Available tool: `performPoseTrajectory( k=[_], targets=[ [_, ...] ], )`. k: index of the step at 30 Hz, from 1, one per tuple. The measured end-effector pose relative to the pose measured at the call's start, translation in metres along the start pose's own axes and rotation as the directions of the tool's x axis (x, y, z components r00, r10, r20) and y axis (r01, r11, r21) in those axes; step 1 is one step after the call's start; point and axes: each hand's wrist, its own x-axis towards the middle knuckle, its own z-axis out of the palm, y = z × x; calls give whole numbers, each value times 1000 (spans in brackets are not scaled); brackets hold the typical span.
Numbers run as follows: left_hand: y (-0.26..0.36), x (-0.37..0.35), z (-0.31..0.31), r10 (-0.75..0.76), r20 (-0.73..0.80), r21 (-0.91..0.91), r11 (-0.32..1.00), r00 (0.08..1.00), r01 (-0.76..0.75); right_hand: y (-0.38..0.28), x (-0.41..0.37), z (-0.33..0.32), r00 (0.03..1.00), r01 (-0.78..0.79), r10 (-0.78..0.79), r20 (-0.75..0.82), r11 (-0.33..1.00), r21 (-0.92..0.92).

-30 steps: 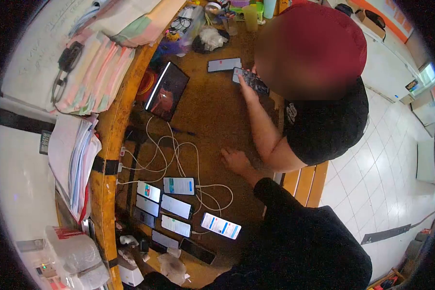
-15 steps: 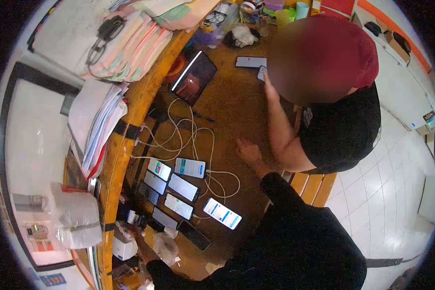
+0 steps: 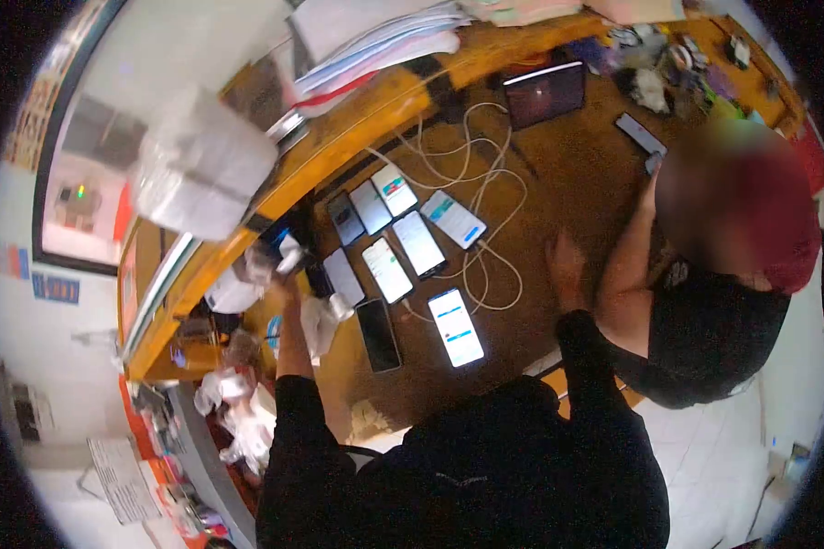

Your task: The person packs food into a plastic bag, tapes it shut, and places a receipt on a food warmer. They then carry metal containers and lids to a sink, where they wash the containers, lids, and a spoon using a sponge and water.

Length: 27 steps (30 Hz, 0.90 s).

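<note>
Phones (image 3: pixel 417 242) lie face up in a loose cluster on the brown tabletop (image 3: pixel 522 339), between the two hands of the person in black. Most of the screens glow; the one nearest the left forearm, a dark phone (image 3: pixel 378 336), shows black. Beside it, closer to the person's body, a bright phone (image 3: pixel 455 328) lies a little apart from the others.

From where I stand, the left hand (image 3: pixel 282 291) is on the far side of the cluster, near a small white item (image 3: pixel 290 252) and a pale box (image 3: pixel 233 291) under the wooden ledge (image 3: pixel 366 105). Its fingers are too blurred for me to tell whether they're apart or together, or whether they touch anything. Crumpled clear plastic (image 3: pixel 320 325) sits just beside that wrist.

The right hand (image 3: pixel 566 259) rests on the table across from it, fingers loosely extended over the wood, though blur hides how wide the gaps are. White cables (image 3: pixel 513 178) loop between that hand and the phones, running up toward a tablet (image 3: pixel 545 94) with a mostly dark screen.

Past the right hand, a second person in a dark red cap (image 3: pixel 786 215) leans over the table, near another phone (image 3: pixel 641 134). Stacked papers (image 3: pixel 375 46) and a plastic-wrapped bundle (image 3: pixel 206 169) stand along the ledge.
</note>
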Motion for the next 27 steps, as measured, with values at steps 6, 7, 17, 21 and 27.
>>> performPoseTrajectory(
  k=[6, 7, 17, 21, 27],
  targets=[
    [-9, 9, 13, 38, -262, -137, 988, 964, -76, 1, -6, 5, 964, 123, -118, -238, 992, 9],
    [16, 0, 5, 58, -322, -45, 996, 945, -76, 6, -2, 14, 963, 140, -136, -233, 990, 3],
    [98, -33, 80, -286, -294, -170, 955, 912, 245, 0, -4, 8, 972, 85, -89, -217, 996, -27],
    [191, -72, 49, 9, 201, -281, 958, 980, 49, -2, 14, 38, 943, 141, 48, -329, 840, 525],
    [206, -186, -26, 11, 699, -358, 871, 715, 337, -197, -26, -8, 913, 238, -406, -31, 470, 850]
  ],
)
